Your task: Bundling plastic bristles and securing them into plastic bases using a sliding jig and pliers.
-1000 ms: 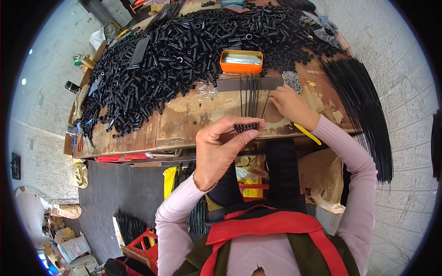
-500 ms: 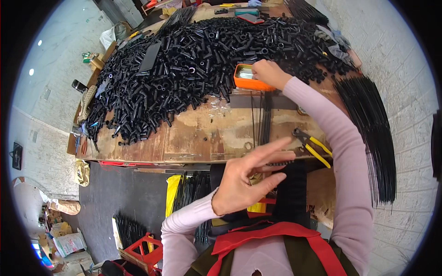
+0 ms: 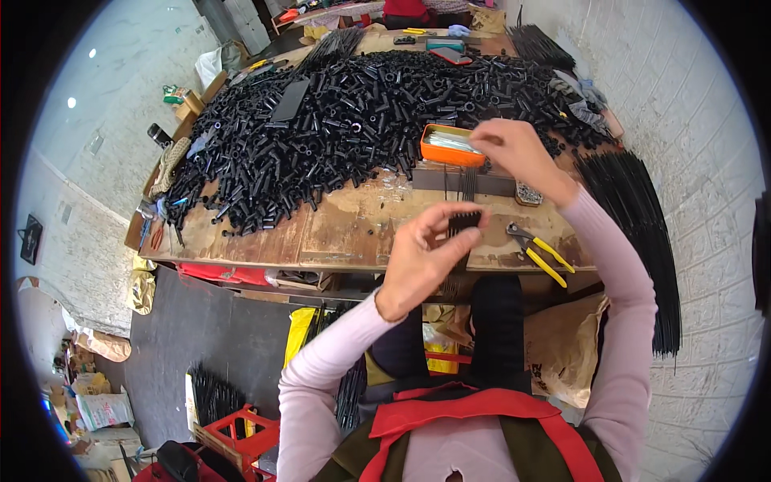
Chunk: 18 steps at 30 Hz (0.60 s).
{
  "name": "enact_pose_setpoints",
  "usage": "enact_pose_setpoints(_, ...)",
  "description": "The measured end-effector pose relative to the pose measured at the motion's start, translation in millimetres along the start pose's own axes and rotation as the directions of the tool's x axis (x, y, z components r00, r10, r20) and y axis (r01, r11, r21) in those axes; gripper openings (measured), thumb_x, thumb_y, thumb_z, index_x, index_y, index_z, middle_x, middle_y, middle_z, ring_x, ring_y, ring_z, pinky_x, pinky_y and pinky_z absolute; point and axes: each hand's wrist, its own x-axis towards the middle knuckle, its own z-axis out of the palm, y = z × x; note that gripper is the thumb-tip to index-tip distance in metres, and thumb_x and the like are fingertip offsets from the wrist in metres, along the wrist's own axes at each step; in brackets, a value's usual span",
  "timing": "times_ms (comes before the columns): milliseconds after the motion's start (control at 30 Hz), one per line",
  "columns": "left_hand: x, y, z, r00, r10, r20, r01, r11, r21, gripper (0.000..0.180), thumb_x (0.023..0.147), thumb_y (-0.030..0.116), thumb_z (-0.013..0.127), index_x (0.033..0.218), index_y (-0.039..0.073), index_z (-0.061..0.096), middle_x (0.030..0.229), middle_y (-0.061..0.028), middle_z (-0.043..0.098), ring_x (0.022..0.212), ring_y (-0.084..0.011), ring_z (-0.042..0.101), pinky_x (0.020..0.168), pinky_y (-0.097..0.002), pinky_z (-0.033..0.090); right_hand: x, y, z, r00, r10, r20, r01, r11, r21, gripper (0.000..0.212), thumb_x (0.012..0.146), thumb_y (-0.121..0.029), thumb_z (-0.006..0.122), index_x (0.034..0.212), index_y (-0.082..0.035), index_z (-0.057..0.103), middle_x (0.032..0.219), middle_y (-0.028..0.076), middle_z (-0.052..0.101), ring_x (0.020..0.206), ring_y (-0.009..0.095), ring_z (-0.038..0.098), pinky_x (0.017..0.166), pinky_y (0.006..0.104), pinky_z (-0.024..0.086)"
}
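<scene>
My left hand point(image 3: 426, 253) is closed, thumb against fingers, around a bundle of thin black rods point(image 3: 464, 222) above the front edge of the table. Near the orange box point(image 3: 454, 155), my right hand point(image 3: 518, 153) is raised with fingertips pinched together; whatever is between them is too small to make out. Inside the box lie thin, clear whitish strips point(image 3: 451, 140). More thin dark rods point(image 3: 469, 185) cross a dark grey bar point(image 3: 498, 185) just beyond my left hand. Yellow-handled pliers point(image 3: 540, 253) lie to the right of that hand.
A broad heap of short black tubes point(image 3: 321, 145) covers the far part of the wooden table point(image 3: 337, 233), with a dark phone point(image 3: 291, 101) on it. A small container of metal bits point(image 3: 528, 194) stands beside the bar. Long black rods point(image 3: 630, 217) line the right side.
My right hand has come out of the orange box and moved right. My left hand has drawn its fingers in on the black rods and risen slightly. The view has tilted up.
</scene>
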Motion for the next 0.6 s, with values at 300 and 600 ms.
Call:
enact_pose_setpoints(300,6,1,-3,0.994,-0.028,-0.105,0.019,0.996,-0.084,0.02,0.093,0.004,0.062,0.112,-0.002,0.067,0.099,-0.0081,0.07,0.09,-0.013,0.066,0.084,-0.0301,0.058,-96,-110,-28,0.94,-0.341,-0.019,0.319,0.897,-0.305,0.029,0.083,0.001,0.066,0.111,-0.006,0.069,0.086,0.009,0.059,0.07,0.024,0.059,0.062,0.0333,0.048)
enact_pose_setpoints(600,-2,1,0,0.994,-0.013,-0.108,0.007,0.998,-0.055,0.02,0.094,0.002,0.06,0.113,-0.003,0.065,0.102,-0.0105,0.069,0.095,-0.0166,0.067,0.085,-0.0339,0.06,-107,-117,-13,0.933,-0.357,-0.047,0.301,0.844,-0.443,0.045,0.074,0.004,0.061,0.117,-0.008,0.067,0.085,0.008,0.055,0.076,0.024,0.059,0.062,0.0345,0.051)
